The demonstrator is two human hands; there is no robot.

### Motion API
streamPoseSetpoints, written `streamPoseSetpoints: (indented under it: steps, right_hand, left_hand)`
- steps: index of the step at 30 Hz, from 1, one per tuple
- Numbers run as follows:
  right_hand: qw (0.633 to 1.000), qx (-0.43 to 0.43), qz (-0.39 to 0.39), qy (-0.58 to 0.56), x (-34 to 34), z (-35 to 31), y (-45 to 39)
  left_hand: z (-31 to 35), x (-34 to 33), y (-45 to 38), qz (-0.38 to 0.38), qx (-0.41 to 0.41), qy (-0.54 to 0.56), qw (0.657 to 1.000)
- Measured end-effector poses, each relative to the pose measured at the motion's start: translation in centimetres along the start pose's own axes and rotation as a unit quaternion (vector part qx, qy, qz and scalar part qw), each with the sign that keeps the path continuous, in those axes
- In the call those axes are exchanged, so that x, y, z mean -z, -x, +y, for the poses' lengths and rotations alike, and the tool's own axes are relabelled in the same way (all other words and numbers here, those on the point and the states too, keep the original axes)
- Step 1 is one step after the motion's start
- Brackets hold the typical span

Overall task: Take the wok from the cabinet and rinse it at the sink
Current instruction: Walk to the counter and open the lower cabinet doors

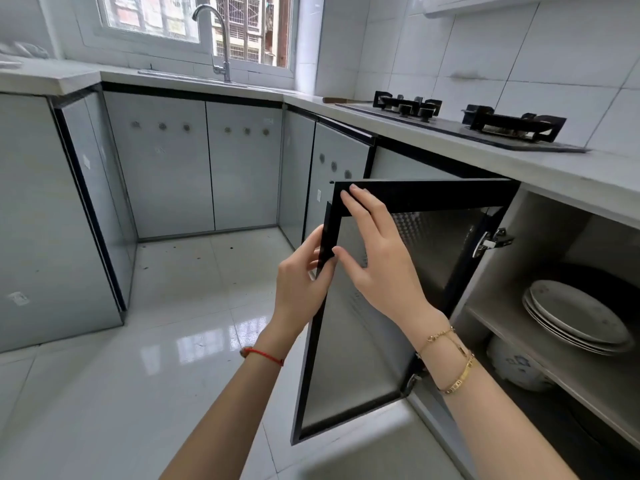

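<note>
Both forearms reach up toward the open cabinet door (363, 341). Left hand (304, 282) grasps the door's free black edge, thumb and fingers curled round it. Right hand (377, 251) lies flat on the inner face, fingers straight, fingertips at the top frame. Right of that hand, on the cabinet shelf (540, 355), stacked plates (578, 320) lean against a dark round pan, likely the wok (620, 289). Below sits a white pot (519, 368). Far beyond the hands stands the sink faucet (218, 39).

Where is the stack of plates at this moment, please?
In the head view, the stack of plates is at the right side, on the shelf inside the open cabinet under the stove, above a white pot with blue pattern.
</note>
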State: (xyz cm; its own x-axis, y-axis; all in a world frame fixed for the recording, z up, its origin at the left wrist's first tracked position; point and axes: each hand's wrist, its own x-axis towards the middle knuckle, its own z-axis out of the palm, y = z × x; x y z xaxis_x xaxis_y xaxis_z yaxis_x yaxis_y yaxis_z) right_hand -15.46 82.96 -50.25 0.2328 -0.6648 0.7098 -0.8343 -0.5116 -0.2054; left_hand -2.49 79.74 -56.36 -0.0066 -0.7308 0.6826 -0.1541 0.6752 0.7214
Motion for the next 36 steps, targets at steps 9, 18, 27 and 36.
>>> streamPoseSetpoints:
  steps: [9, 18, 27, 36]
  right_hand:
    - [0.999, -0.029, 0.002, -0.038, 2.6, -0.4, 1.5]
    - [0.995, -0.074, 0.061, 0.040, 8.4, 1.0, 5.9]
    - [0.945, -0.218, 0.144, 0.194, 17.6, 3.9, 14.6]
    - [0.861, -0.322, 0.201, 0.338, 26.4, 6.5, 22.2]
  left_hand:
    - [2.3, -1.9, 2.7, 0.080, -0.040, -0.076, 0.993]
    - [6.0, -6.3, 3.6, 0.006, -0.120, -0.021, 0.992]
    - [10.1, -16.6, 4.4, -0.174, -0.122, 0.085, 0.973]
    - [15.8, -28.7, 8.1, -0.371, -0.107, 0.181, 0.905]
